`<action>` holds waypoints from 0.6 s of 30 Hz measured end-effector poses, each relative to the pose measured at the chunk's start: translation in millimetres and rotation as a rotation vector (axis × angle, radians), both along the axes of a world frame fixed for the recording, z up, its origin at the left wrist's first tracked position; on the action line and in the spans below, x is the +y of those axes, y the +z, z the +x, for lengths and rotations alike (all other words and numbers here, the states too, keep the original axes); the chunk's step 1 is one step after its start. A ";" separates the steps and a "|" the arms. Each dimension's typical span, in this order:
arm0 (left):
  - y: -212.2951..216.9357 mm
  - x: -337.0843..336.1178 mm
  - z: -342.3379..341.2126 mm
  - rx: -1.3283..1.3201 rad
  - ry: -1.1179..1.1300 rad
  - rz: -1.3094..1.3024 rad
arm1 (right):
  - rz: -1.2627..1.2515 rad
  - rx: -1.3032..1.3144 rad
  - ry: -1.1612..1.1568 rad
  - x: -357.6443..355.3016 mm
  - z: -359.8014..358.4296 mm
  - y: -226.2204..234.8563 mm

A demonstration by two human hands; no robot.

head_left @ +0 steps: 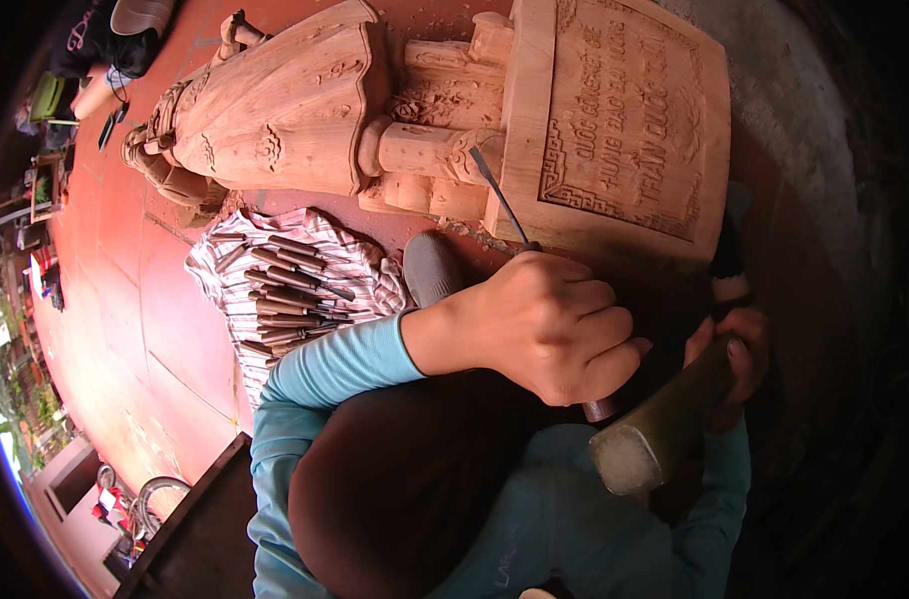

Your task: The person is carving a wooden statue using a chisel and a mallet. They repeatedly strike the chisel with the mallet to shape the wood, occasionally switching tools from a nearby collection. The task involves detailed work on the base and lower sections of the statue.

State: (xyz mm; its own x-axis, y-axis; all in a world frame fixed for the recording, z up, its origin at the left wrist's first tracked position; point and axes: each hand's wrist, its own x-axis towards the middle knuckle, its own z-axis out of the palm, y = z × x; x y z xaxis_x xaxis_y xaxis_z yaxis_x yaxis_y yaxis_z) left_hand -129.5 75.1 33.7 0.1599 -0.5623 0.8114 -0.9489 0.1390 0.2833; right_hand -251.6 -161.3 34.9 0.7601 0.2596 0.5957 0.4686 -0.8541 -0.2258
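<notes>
Chisel (503,203), mallet (658,427): one per hand (552,324)

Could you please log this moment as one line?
Left hand: grips chisel | Right hand: holds mallet | Chisel tip: at lower part of wooden statue | Nearby: tools on striped cloth

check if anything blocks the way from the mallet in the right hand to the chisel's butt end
Nothing visible does: the mallet in the right hand and the chisel's butt end, poking out below the left hand, lie close together in the picture, no object between. One view cannot settle the depth gap.
</notes>
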 end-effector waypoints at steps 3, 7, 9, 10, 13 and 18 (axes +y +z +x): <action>-6.6 -0.8 0.7 0.029 0.028 -0.041 | 0.041 0.027 0.010 -2.7 -6.5 -2.7; -9.1 -3.2 3.4 0.044 0.050 -0.073 | 0.111 0.015 0.016 4.6 -6.9 0.4; -9.0 -2.3 3.9 0.045 0.067 -0.090 | 0.149 0.042 0.022 7.2 -8.8 2.8; -7.4 0.0 4.9 0.064 0.069 -0.092 | 0.167 0.012 0.034 7.6 -7.3 0.1; 0.9 1.9 13.0 0.110 0.038 -0.122 | 0.077 -0.034 0.012 7.2 -5.0 5.0; 0.7 5.3 12.2 0.119 0.026 -0.113 | 0.078 -0.067 0.134 3.3 6.0 7.2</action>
